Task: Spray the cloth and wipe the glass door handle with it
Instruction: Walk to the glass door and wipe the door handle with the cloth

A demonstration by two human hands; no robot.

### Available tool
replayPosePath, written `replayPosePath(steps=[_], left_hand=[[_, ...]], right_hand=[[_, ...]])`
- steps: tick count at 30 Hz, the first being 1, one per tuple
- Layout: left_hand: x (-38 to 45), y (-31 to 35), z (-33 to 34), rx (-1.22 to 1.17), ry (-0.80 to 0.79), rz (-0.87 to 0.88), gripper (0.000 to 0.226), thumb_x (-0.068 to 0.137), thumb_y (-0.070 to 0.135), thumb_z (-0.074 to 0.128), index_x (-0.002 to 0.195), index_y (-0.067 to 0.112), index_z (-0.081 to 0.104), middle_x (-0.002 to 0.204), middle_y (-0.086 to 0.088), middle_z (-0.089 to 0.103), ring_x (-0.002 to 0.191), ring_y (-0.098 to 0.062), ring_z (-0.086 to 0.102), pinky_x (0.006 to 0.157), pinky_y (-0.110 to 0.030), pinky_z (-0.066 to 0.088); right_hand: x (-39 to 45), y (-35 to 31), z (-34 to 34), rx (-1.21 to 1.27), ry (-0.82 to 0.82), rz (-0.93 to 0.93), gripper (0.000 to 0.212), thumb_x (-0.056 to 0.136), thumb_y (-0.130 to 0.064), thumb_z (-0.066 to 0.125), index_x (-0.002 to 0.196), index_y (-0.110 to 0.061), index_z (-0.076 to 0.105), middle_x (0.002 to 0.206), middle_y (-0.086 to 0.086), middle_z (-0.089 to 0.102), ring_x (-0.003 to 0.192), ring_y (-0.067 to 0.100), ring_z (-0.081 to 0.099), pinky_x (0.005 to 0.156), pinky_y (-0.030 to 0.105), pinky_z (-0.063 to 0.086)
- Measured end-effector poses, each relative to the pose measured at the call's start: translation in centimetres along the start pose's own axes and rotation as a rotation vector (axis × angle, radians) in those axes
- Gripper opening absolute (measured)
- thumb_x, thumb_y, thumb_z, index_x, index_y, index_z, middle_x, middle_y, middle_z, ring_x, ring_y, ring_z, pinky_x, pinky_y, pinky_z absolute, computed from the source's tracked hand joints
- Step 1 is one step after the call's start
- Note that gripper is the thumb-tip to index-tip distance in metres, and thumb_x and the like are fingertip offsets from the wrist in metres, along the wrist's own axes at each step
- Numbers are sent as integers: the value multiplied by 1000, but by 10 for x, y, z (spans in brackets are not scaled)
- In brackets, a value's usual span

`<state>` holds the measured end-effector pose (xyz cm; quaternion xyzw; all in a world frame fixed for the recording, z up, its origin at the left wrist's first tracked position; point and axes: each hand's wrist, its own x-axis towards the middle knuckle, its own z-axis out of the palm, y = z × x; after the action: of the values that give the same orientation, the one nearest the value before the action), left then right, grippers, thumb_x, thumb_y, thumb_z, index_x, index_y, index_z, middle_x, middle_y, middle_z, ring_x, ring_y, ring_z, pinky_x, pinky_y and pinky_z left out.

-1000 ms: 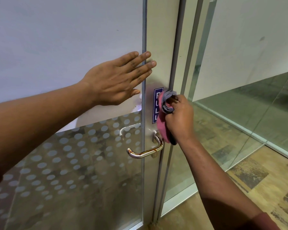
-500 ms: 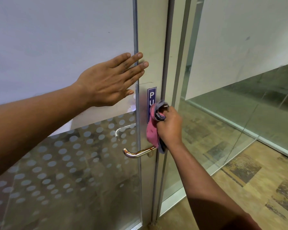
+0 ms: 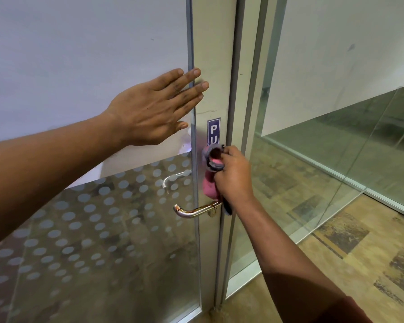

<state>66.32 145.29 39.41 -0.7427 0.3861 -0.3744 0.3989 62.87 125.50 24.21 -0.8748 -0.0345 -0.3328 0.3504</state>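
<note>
A shiny metal lever handle [image 3: 191,210] with rust stains sticks out leftwards from the pale frame of the glass door [image 3: 210,66]. My right hand [image 3: 233,176] is closed around a bunched pink and grey cloth [image 3: 211,176], pressed against the frame just above the handle's base and covering the lower part of a blue sign [image 3: 214,131]. My left hand [image 3: 156,110] lies flat with fingers spread on the glass and the frame's edge, higher up. No spray bottle is in view.
The door pane [image 3: 91,229] has frosted dots below and white film above. A second handle [image 3: 175,177] shows through the glass. Fixed glass panels [image 3: 313,159] stand to the right, above a patterned wooden floor [image 3: 359,264].
My right hand has slid the cloth down the frame from beside the blue sign to just above the handle. The left hand has stayed flat on the door.
</note>
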Motion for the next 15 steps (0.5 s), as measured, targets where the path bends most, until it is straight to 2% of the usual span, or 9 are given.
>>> replayPosePath(steps=[2, 4, 7, 9, 11, 15], left_hand=[[0, 0, 1, 3, -2, 3, 72, 101, 44, -12, 160, 3, -5, 168, -20, -10, 156, -38, -11, 128, -49, 5], [-1, 0, -1, 9, -26, 3, 72, 100, 45, -16, 159, 3, -10, 167, -20, -13, 156, -37, -14, 128, -49, 5], [0, 0, -3, -10, -42, -1, 72, 100, 46, -16, 159, 4, -12, 167, -19, -13, 156, -36, -15, 128, -48, 5], [0, 0, -2, -15, -36, -1, 72, 100, 47, -15, 159, 5, -11, 167, -19, -13, 156, -36, -15, 128, -48, 6], [-1, -1, 0, -8, -30, 1, 72, 100, 46, -16, 159, 5, -11, 167, -19, -13, 156, -36, -15, 128, -48, 5], [0, 0, -1, 0, -35, 2, 72, 100, 46, -16, 159, 4, -11, 168, -19, -13, 156, -37, -14, 128, -49, 5]], right_hand=[[15, 1, -20, -22, 40, 45, 23, 81, 2, 64, 103, 0, 70, 104, 8, 63, 91, 25, 62, 81, 25, 47], [32, -1, -39, -100, 82, 2, 23, 85, -3, 65, 107, -3, 70, 107, 7, 62, 92, 22, 59, 84, 28, 49], [47, -5, -49, -239, 96, -186, 29, 83, -4, 64, 110, -7, 73, 109, 12, 63, 89, 31, 62, 73, 29, 44], [47, -4, -43, -321, 43, -257, 32, 80, -2, 64, 110, -9, 74, 109, 13, 63, 86, 35, 63, 70, 33, 49], [43, 1, -35, -334, 29, -267, 30, 78, -2, 64, 106, -6, 75, 109, 12, 65, 82, 36, 65, 66, 37, 55], [34, 13, -23, -367, 19, -245, 22, 75, -5, 65, 95, -3, 76, 101, 9, 69, 75, 33, 66, 59, 38, 55]])
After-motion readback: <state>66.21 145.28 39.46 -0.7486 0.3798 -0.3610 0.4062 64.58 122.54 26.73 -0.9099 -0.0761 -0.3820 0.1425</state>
